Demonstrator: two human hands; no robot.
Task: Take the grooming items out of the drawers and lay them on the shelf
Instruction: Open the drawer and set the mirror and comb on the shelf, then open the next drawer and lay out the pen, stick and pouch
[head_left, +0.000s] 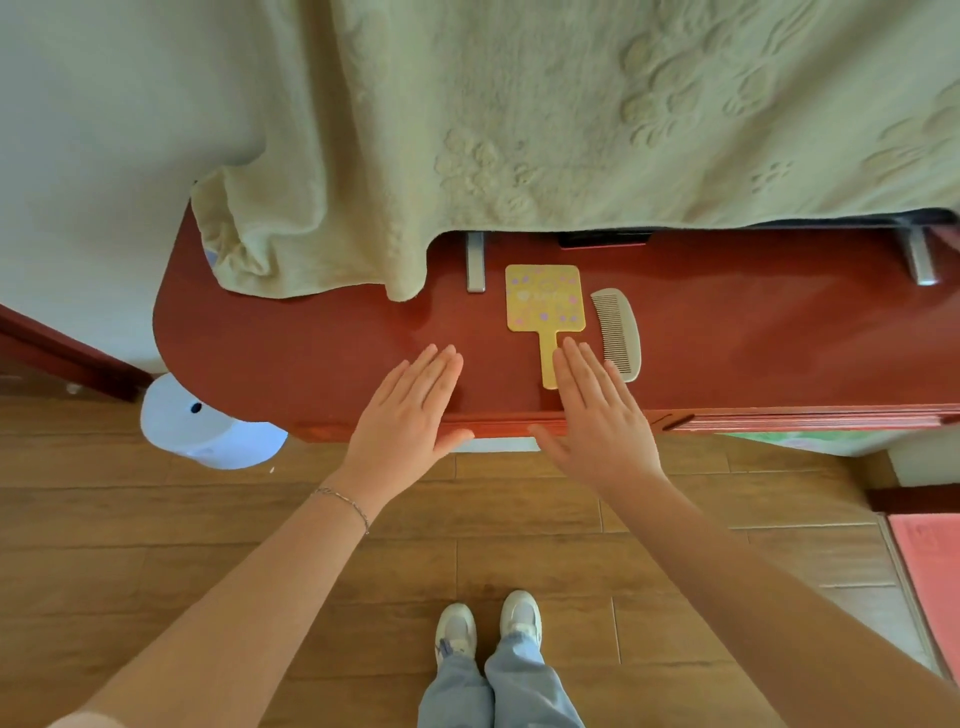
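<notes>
A: Where do the grooming items lie?

B: Both are on the red shelf (753, 338). The yellow hand mirror (544, 297) lies flat with its handle pointing to six o'clock. The pale comb (618, 332) sits just beside it at three o'clock, teeth toward the mirror, the two apart by a thin gap.

A: And the hands?

B: The left hand (410, 402) is spread flat, fingers released and straight, palm down near the shelf's front edge, at nine o'clock from the mirror handle and holding nothing. The right hand (597, 415) is likewise open and flat, its fingertips over the lower end of the handle and close to the comb's lower tip. Whether they press on either one cannot be told.

A: So what step is this?

B: Judging by the layout, the laying-down looks nearly complete. No open drawer is clearly in view, though a slot shows under the shelf edge at about four o'clock.

A: How should the person finish well?

B: Lift both palms straight up rather than dragging them toward six o'clock, since a slide could carry the light mirror off the front edge. The green cloth (519, 130) hanging at twelve o'clock should be left undisturbed.
</notes>
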